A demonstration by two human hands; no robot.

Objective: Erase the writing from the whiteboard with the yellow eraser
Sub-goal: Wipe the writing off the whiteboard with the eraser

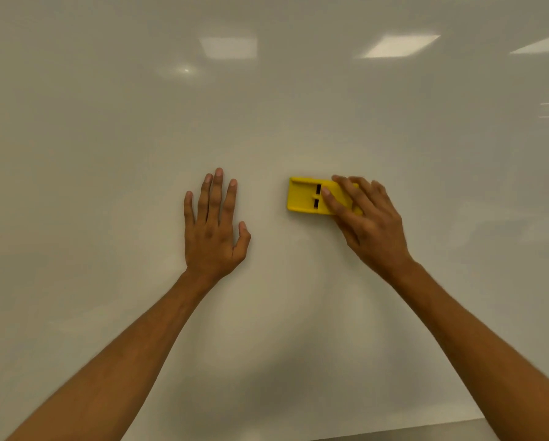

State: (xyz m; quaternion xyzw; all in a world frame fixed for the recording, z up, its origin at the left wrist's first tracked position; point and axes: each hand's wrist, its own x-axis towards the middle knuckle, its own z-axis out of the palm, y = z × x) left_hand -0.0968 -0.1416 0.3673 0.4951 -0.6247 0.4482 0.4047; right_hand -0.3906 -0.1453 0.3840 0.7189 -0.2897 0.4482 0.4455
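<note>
— Fingers of the right hand (367, 222) lie flat across the yellow eraser (308, 196), pinning it to the whiteboard (107, 128); probably so its pad rubs evenly.

— And the left hand (214, 229)?

— Open, fingers slightly apart, palm flat on the board beside the eraser, holding nothing; likely a brace for the body.

— Any writing left?

— None I can make out; only glare from ceiling lights; the board's edges are mostly cut off, and the hand hides the eraser's right end; its pad faces away.
</note>
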